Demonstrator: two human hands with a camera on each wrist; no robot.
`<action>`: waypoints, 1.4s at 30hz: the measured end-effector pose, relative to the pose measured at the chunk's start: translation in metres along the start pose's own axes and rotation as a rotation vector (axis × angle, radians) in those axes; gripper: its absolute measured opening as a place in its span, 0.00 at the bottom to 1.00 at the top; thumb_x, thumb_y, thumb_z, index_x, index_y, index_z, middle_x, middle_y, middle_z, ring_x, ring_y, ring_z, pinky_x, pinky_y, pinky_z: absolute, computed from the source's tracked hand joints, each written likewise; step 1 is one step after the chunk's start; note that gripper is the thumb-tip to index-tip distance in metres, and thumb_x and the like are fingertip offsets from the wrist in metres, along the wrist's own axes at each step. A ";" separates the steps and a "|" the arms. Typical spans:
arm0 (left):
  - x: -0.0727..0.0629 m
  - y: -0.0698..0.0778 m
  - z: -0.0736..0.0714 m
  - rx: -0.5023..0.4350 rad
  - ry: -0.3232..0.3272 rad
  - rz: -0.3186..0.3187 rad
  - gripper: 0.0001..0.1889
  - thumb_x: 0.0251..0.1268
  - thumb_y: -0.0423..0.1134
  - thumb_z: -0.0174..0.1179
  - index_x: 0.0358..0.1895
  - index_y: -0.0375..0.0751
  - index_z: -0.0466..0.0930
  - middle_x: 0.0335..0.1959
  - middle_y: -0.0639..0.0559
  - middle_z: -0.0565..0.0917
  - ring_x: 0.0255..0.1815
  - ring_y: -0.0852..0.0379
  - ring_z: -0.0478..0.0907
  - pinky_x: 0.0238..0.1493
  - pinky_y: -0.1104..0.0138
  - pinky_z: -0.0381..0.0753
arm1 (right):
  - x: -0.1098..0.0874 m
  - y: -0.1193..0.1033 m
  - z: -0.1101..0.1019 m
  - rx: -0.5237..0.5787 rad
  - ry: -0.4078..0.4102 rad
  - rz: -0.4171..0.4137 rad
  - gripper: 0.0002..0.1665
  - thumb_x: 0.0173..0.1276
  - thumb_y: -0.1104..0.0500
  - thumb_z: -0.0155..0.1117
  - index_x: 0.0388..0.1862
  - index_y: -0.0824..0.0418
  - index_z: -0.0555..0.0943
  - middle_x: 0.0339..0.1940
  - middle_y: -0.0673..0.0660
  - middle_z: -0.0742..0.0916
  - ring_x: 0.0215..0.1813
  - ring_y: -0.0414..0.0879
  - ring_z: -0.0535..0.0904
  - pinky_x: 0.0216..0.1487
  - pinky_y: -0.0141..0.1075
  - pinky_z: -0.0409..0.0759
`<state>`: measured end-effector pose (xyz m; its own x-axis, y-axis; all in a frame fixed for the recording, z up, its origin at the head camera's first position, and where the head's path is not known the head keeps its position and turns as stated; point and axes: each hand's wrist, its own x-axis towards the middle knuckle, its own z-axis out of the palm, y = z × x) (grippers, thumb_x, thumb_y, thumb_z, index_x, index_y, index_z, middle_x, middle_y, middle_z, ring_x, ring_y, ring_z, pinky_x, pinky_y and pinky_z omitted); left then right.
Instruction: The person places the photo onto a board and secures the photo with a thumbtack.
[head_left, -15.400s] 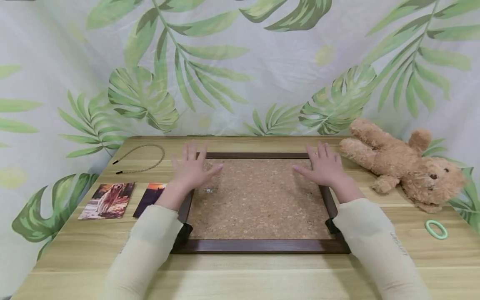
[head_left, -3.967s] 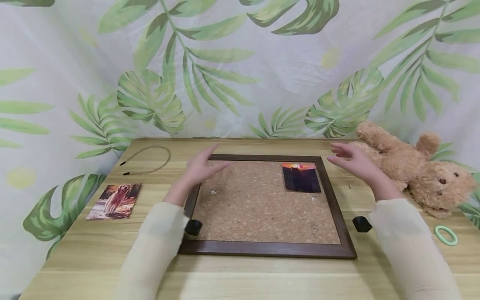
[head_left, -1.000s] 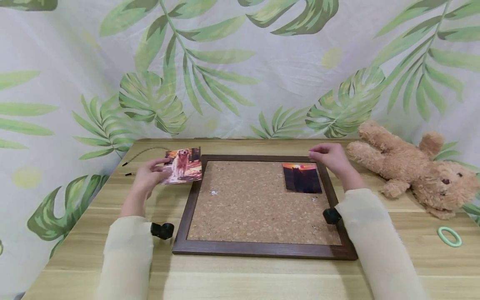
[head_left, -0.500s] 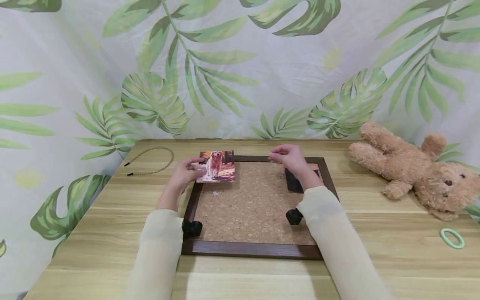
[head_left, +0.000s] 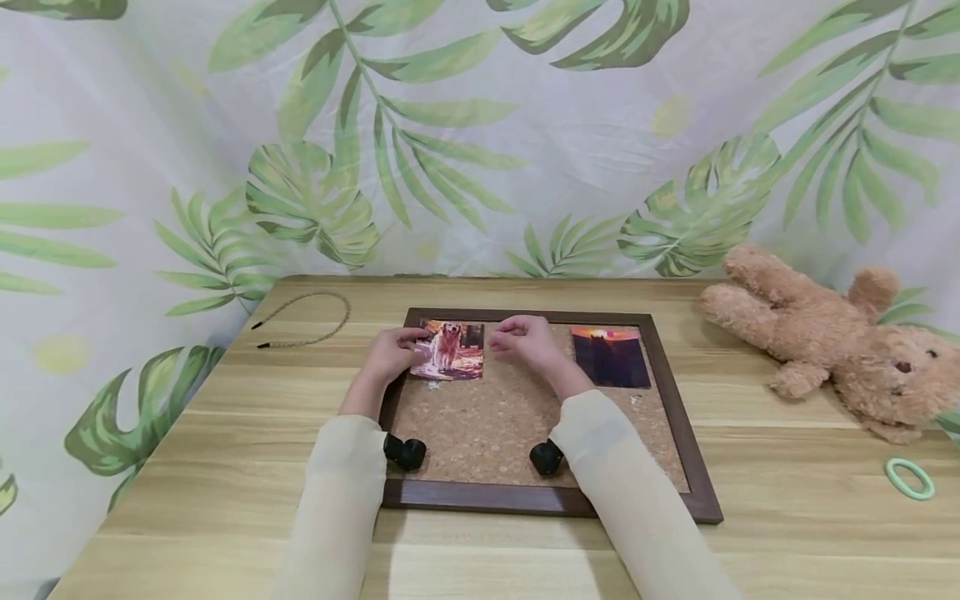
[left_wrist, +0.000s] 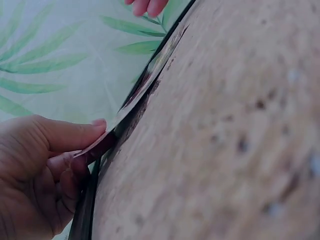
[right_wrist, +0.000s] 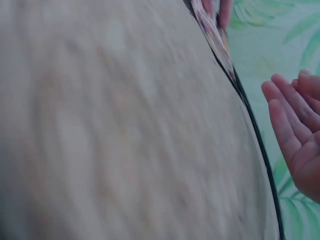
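And the dog photo (head_left: 447,350) has come in over the far left corner of the corkboard (head_left: 480,433), where half a second ago it overlapped the far rim; the right hand (head_left: 531,340) has swept left too, leaving the dark sunset photo in full view.

Starting at the left, a braided cord (head_left: 348,310) lies in an open loop on the wooden table (head_left: 187,500), its two dark tips pointing left. Next, the left hand (head_left: 392,354), reaching in over the board's left rim: thumb and fingers pinch the dog photo by its left edge, and the left wrist view shows that edge lifted off the cork. A little silvery cluster (head_left: 433,384) sits on the cork just at the photo's near edge.

Now the right hand, just right of the dog photo! Thumb and index fingertip meet, a tiny thin object (right_wrist: 295,79) poking out between them, too small to name; the other fingers are extended.

On to the sunset photo (head_left: 611,358), flat in the board's far right corner, well apart from the dog. Beyond the board, a teddy bear (head_left: 810,321) sprawls at the far right, and nearer, a pale green ring (head_left: 888,470) lies flat.
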<state>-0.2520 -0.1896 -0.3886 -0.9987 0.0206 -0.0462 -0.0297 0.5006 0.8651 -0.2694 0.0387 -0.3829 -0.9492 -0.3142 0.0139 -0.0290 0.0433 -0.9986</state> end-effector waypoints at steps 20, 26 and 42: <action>-0.002 0.007 0.004 0.267 -0.011 -0.013 0.23 0.46 0.33 0.62 0.50 0.38 0.74 0.27 0.47 0.72 0.25 0.54 0.65 0.24 0.66 0.64 | -0.001 0.013 0.020 -0.061 -0.034 0.048 0.09 0.58 0.68 0.57 0.34 0.76 0.76 0.34 0.67 0.82 0.38 0.55 0.78 0.37 0.39 0.75; -0.004 0.011 0.004 0.338 -0.037 0.006 0.24 0.47 0.34 0.61 0.52 0.38 0.72 0.33 0.43 0.74 0.29 0.51 0.68 0.27 0.63 0.67 | -0.004 0.011 0.020 -0.080 -0.036 0.031 0.08 0.58 0.68 0.57 0.33 0.76 0.76 0.33 0.66 0.82 0.37 0.53 0.79 0.36 0.38 0.75; -0.005 0.001 0.016 0.628 -0.185 0.128 0.40 0.51 0.59 0.53 0.66 0.44 0.53 0.67 0.41 0.42 0.65 0.42 0.30 0.54 0.42 0.38 | 0.003 -0.003 0.020 -0.286 -0.077 0.033 0.07 0.57 0.66 0.59 0.31 0.71 0.78 0.25 0.57 0.81 0.28 0.43 0.74 0.30 0.32 0.73</action>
<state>-0.2467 -0.1749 -0.3955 -0.9676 0.2337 -0.0955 0.1744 0.8922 0.4166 -0.2661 0.0183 -0.3805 -0.9247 -0.3792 -0.0327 -0.0963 0.3162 -0.9438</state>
